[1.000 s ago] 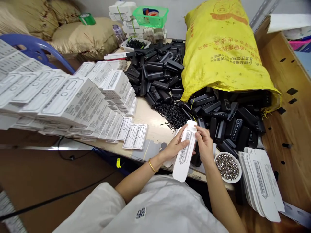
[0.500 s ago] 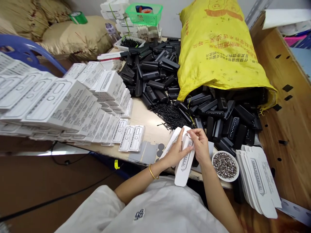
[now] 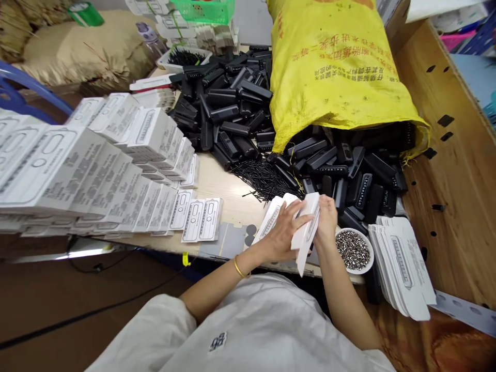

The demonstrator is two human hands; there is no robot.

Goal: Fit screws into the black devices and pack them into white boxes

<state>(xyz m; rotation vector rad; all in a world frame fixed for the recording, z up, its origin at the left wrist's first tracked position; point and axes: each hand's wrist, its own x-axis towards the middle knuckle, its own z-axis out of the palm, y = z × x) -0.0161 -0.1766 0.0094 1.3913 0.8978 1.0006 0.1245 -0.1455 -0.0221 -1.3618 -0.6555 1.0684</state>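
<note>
Both my hands hold one white printed carton (image 3: 306, 232), turned nearly edge-on above the table's front edge. My left hand (image 3: 281, 232), with a gold bangle at the wrist, grips its left face. My right hand (image 3: 326, 217) presses the carton's right side near the top. Another white carton piece (image 3: 271, 217) lies flat on the table just under my left hand. A small white bowl of metal bits (image 3: 352, 250) stands right of my right hand.
A heap of black plastic cases (image 3: 232, 111) spills from a yellow sack (image 3: 333, 67). Thin black pins (image 3: 267, 181) lie on the table. Filled white boxes (image 3: 89, 165) are stacked at left, flat carton blanks (image 3: 403, 263) at right. A wooden panel (image 3: 453, 170) borders the right side.
The carton has turned from facing me to nearly edge-on and closed up between my hands. The view has shifted, so everything sits lower and further left.
</note>
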